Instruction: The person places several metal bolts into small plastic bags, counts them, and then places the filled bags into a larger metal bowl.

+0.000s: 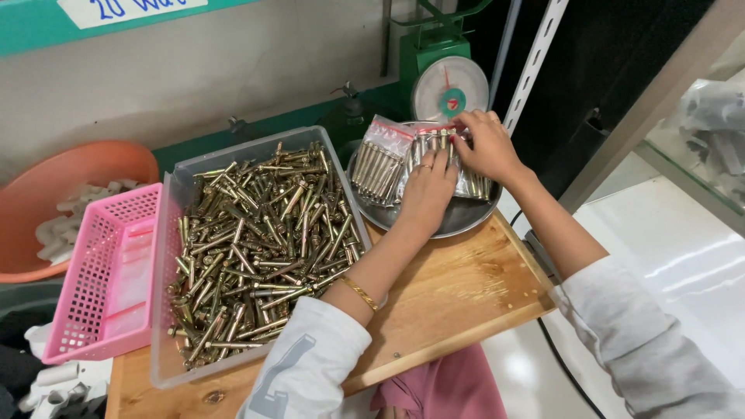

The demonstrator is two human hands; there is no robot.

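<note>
Bagged bolts on the scale pan
Both hands [458, 167] press on a filled bag [446, 147]; another bag [378, 159] lies left of them, and the tray of loose bolts [260, 233] remains full.

— What's behind the bench?
— A pale, scuffed wall [233, 62] with a teal band [46, 35] along the top and green trim lower down.
— And to the right?
— A white slotted upright [535, 62] before a dark opening [621, 54], then a glass-fronted shelf [698, 155].
— The floor?
— White and glossy [675, 248], catching the light. The wooden tabletop [458, 295] is warm-toned.
</note>
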